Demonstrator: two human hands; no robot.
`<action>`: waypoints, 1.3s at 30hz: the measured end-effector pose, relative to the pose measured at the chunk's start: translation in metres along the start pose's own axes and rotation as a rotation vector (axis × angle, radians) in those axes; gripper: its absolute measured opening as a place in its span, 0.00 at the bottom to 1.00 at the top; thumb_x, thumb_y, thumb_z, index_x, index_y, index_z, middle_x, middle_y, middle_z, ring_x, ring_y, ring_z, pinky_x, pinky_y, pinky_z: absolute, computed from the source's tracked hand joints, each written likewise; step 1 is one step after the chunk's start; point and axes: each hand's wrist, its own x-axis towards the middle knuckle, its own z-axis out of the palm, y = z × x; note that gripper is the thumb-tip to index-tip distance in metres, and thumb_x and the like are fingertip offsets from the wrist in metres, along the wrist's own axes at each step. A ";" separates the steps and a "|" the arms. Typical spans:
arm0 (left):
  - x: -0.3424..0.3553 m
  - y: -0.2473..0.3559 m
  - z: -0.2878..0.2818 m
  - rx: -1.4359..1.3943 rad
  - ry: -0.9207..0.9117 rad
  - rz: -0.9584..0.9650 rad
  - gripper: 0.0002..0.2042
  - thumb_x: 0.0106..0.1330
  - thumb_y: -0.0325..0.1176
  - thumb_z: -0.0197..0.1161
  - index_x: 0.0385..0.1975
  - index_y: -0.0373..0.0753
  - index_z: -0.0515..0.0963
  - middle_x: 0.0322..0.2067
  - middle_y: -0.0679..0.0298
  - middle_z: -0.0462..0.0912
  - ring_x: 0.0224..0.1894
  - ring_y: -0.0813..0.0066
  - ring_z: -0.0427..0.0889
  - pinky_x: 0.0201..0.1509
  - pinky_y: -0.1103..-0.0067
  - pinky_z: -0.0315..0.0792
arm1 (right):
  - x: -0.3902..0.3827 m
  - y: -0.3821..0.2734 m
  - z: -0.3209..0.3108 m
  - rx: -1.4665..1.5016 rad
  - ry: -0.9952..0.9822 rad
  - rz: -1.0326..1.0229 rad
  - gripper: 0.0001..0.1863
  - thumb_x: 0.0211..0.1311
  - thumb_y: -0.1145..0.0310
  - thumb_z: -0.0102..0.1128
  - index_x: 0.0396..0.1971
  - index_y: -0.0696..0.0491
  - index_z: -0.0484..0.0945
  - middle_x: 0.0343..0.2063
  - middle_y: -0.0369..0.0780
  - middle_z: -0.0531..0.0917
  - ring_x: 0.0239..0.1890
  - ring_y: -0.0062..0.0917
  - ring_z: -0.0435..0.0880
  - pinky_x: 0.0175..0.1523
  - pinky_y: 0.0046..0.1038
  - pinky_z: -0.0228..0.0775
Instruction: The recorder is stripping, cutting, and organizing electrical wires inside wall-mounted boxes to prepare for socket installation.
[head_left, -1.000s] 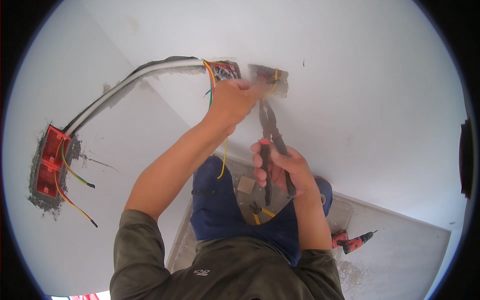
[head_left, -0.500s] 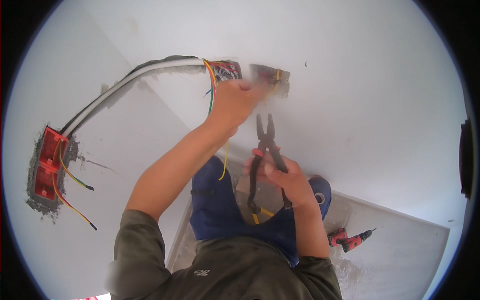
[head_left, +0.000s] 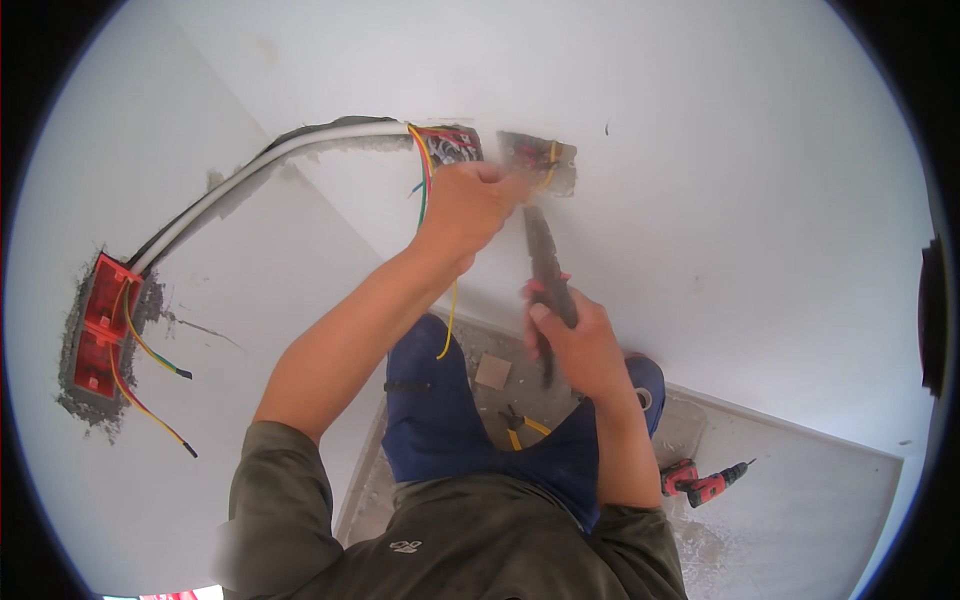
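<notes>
My left hand [head_left: 465,212] is closed in a pinch just below the right-hand wall recess [head_left: 570,172]. Its fingertips are blurred; they appear to grip a wire [head_left: 548,181] that comes down from that recess. Beside it, my right hand [head_left: 585,345] is wrapped round a pair of dark pliers [head_left: 545,262] with red marks on the handles. The pliers point up, their jaws near the left fingertips. A wall box [head_left: 455,143] stuffed with wires sits left of the recess, partly hidden by my left hand. A yellow wire [head_left: 451,325] hangs below my left wrist.
A white conduit [head_left: 290,142] curves along a chased groove to two red wall boxes [head_left: 98,367] with taped wire ends hanging out. On the floor lie yellow-handled pliers [head_left: 528,428], a small tan square piece [head_left: 492,372] and a red and black power drill [head_left: 705,485].
The pliers have moved up toward my left fingertips and turned, so their spread handles now look nearly edge-on. My left hand has stayed almost in place.
</notes>
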 end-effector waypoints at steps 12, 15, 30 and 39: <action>-0.001 -0.002 -0.003 0.046 -0.014 0.020 0.11 0.62 0.30 0.64 0.18 0.37 0.75 0.14 0.73 0.67 0.13 0.88 0.60 0.15 0.82 0.49 | -0.012 0.007 0.000 0.520 -0.243 0.142 0.26 0.72 0.67 0.56 0.65 0.63 0.65 0.53 0.47 0.79 0.54 0.38 0.82 0.58 0.38 0.75; -0.002 0.002 0.001 0.032 -0.013 -0.010 0.11 0.63 0.30 0.64 0.18 0.37 0.75 0.14 0.73 0.68 0.13 0.88 0.60 0.15 0.83 0.49 | -0.007 0.003 0.000 0.642 -0.212 0.094 0.26 0.72 0.66 0.56 0.64 0.63 0.66 0.52 0.47 0.80 0.53 0.40 0.83 0.59 0.40 0.75; -0.003 0.004 0.002 0.021 0.008 -0.010 0.11 0.64 0.31 0.65 0.20 0.37 0.75 0.14 0.73 0.68 0.13 0.88 0.61 0.15 0.83 0.50 | -0.004 -0.004 -0.007 0.014 -0.081 0.117 0.23 0.71 0.66 0.56 0.60 0.64 0.68 0.44 0.45 0.81 0.42 0.31 0.84 0.47 0.33 0.76; -0.003 0.003 -0.002 0.012 -0.006 -0.020 0.11 0.63 0.31 0.65 0.20 0.37 0.75 0.15 0.72 0.69 0.13 0.87 0.61 0.15 0.83 0.51 | -0.009 -0.001 0.001 0.509 -0.158 0.103 0.25 0.73 0.63 0.56 0.62 0.62 0.68 0.48 0.45 0.82 0.49 0.35 0.84 0.57 0.37 0.76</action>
